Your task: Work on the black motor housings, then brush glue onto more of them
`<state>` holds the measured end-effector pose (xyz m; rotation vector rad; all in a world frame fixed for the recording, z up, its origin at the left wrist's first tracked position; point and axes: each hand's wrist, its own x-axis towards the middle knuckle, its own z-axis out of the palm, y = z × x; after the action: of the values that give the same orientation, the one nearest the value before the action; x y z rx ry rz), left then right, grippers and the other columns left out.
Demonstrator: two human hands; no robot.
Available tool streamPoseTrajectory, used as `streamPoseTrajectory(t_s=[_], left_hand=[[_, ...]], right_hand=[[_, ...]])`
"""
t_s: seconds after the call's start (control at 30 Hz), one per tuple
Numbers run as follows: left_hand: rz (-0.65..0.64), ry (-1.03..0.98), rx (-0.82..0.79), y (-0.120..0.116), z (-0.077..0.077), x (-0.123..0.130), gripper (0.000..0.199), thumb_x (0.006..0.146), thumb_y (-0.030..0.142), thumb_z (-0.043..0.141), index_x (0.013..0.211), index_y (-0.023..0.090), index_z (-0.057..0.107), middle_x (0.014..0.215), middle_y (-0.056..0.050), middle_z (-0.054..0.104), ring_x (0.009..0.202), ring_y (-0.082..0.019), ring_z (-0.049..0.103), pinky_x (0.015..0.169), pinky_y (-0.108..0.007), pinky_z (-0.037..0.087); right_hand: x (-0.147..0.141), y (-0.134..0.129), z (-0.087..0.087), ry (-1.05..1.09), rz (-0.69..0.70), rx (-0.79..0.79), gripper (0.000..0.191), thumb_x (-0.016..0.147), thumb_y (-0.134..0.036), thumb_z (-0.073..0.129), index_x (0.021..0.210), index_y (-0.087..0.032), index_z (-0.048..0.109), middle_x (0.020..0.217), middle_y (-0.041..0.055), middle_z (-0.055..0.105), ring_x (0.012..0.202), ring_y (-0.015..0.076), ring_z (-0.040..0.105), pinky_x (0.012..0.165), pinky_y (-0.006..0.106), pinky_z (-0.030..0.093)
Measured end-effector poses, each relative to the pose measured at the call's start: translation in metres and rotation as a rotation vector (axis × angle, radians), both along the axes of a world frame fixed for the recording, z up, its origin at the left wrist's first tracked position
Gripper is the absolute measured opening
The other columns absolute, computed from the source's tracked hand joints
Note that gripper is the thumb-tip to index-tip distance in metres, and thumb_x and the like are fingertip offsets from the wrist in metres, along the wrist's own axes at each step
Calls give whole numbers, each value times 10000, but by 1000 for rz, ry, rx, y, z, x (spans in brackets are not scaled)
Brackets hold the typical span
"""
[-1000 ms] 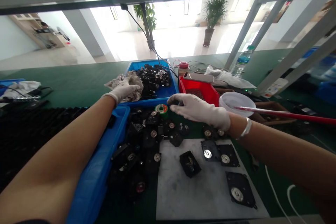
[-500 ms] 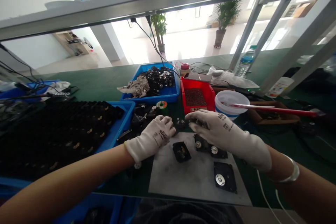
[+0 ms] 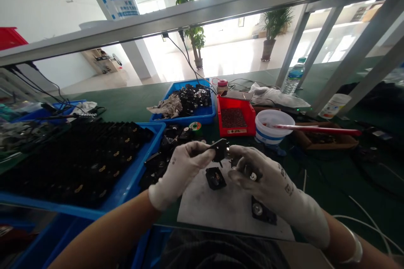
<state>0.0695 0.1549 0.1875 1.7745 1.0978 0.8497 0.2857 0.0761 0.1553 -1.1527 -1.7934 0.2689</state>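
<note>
My left hand (image 3: 181,172), in a white glove, pinches a small black plate (image 3: 220,150) at its left edge, above a grey mat (image 3: 221,214). My right hand (image 3: 261,176), also gloved, curls around a dark part with a metal glint in its fingers. That part is mostly hidden. Below the hands, a black square part (image 3: 215,178) and a black part with a metal disc (image 3: 258,210) lie on the mat. Several black parts (image 3: 160,164) are heaped on the bench left of the mat.
A blue tray with a black foam insert (image 3: 78,164) fills the left. Behind stand a blue tray of black parts (image 3: 202,111), a red tray (image 3: 235,119), a solder spool (image 3: 195,126) and a white bucket (image 3: 271,128). A metal shelf frame (image 3: 189,19) crosses overhead.
Both hands have risen off the mat and drawn together, with the small black plate now lifted between them. The view has tilted, and the parts on the mat's right are partly covered.
</note>
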Motion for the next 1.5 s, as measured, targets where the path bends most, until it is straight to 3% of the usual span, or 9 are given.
streamPoseTrajectory(t_s=[0.13,0.3,0.53,0.6,0.67,0.73,0.87,1.17,1.5], left_hand=[[77,-396,-359,-39,-14,4,330,795,483,855,833,179,730,789,-15,712,706,-143,645,694,-260,553],[46,-553,-535,-46,-26,3,348,742,443,938,799,158,746,774,-19,698,709,-132,637,709,-253,553],[122,-509,-334,-38,-25,-9,361,897,514,785,788,183,689,794,-12,657,788,-159,632,820,-303,555],[171,-405,-178,-38,-44,-13,355,880,466,799,1112,215,703,984,-35,688,959,-215,668,959,-391,551],[128,-218,-36,-39,-72,-13,899,780,412,884,1543,262,434,1334,-114,636,1266,-319,619,1128,-528,475],[43,6,73,-41,-101,-10,1234,727,390,917,1674,263,136,1635,-205,395,1536,-409,388,1247,-617,326],[0,125,20,-39,-135,-3,1132,842,315,820,1686,304,64,1681,-193,358,1576,-393,350,1270,-622,290],[-232,-3,-205,-41,-92,-31,1339,676,204,983,1707,313,136,1509,-129,605,1388,-334,585,1198,-474,444],[-477,-37,-100,-47,-79,-47,1421,644,259,1025,1701,380,83,1502,-132,627,1380,-343,607,1195,-491,447]], right_hand=[[-8,-5,3,-124,42,72,388,1025,-274,662,1405,-237,595,1090,88,736,882,201,760,739,293,643],[-5,-5,5,-479,50,110,296,1059,-145,515,1303,-168,681,925,84,762,709,194,743,598,278,605],[6,0,5,-378,-161,160,260,1045,-206,555,1260,-126,678,1034,143,794,794,270,796,653,364,659],[10,0,5,-204,-196,97,260,1026,-223,588,1266,-171,670,1113,130,795,916,264,803,782,370,680],[12,-1,3,-54,-187,-2,261,999,-236,618,1253,-209,671,1136,102,797,984,248,798,874,370,675],[13,0,-3,0,-152,-107,264,981,-247,627,1241,-224,671,1127,86,799,992,242,797,891,378,674],[10,4,-23,-113,-27,-186,269,989,-205,568,1241,-218,660,1175,99,786,1086,252,775,958,418,648],[-6,-8,-20,-624,173,-48,363,864,-22,578,1183,-154,689,930,99,752,691,237,739,581,326,574],[-12,-32,4,-663,240,53,370,904,-30,555,1204,-201,688,978,108,771,748,222,730,670,336,594]])
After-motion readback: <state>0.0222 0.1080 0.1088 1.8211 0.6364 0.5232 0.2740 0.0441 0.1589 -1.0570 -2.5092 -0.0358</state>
